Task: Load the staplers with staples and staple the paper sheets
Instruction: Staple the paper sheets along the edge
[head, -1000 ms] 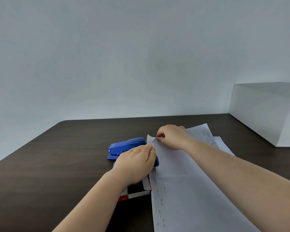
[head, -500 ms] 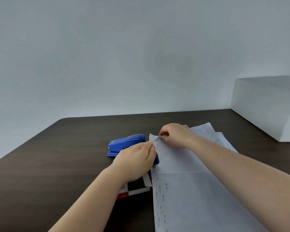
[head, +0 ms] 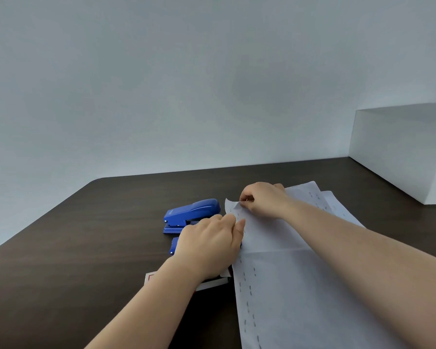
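Fingers of the left hand (head: 208,248) are curling down over a second blue stapler (head: 174,245), of which only the rear end is showing at the wrist side; the hand is covering the rest, so whether it is squeezing the stapler shut cannot be told. Its fingertips are touching the left edge of the paper sheets (head: 300,285). Farthest left on the dark wooden table (head: 73,248), the other blue stapler (head: 190,214) is lying closed, just beyond the left hand and just beside the paper's far left corner. Under the left wrist a small white and red box (head: 152,277) is peeking out, mostly hidden by the forearm; its contents are not visible.

Moving right, the paper sheets are lying flat across the near right part of the table, with rows of short dark marks that look like staples running along the left margin and more near the far right edge. A fold line is crossing the top sheet at mid length. At the far left corner the right hand (head: 262,200) is pinching the paper between thumb and forefinger, lifting that corner slightly off the table, the other fingers curled in. A lower sheet is sticking out at the far right edge. Farthest right, a white box (head: 400,152) is standing on the table, well apart from the sheets.
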The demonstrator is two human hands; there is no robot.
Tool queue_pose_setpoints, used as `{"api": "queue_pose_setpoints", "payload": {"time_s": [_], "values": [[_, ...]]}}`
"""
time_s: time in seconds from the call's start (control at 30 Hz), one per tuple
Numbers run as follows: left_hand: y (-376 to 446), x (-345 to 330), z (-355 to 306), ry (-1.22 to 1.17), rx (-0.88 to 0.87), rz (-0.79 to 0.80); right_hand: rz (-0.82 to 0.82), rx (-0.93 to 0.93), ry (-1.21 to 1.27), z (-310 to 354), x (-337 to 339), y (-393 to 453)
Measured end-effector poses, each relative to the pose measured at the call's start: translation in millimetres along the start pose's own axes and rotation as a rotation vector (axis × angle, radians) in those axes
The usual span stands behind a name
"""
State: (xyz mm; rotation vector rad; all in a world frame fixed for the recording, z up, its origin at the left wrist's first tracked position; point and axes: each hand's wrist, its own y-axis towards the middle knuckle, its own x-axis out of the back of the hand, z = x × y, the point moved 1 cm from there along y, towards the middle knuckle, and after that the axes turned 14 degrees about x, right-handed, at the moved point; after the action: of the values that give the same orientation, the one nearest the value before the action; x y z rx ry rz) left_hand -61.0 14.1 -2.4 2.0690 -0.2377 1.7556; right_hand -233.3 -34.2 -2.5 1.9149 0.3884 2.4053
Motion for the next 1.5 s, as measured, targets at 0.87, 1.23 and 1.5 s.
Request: {"api": "queue_pose_setpoints", "payload": {"time_s": [0.87,1.23,1.5], "values": [[11,24,-3,-0.167,0.083,0.281,-0.03,-0.046,-0.038,-11,31,-34],[-11,57,-15,-0.281,0.073,0.2,-0.163,0.002,-0.01,0,80,-79],[-61,69,-28,-0.666,0.142,0.342,-0.279,0.12,0.092,38,101,-116]]}}
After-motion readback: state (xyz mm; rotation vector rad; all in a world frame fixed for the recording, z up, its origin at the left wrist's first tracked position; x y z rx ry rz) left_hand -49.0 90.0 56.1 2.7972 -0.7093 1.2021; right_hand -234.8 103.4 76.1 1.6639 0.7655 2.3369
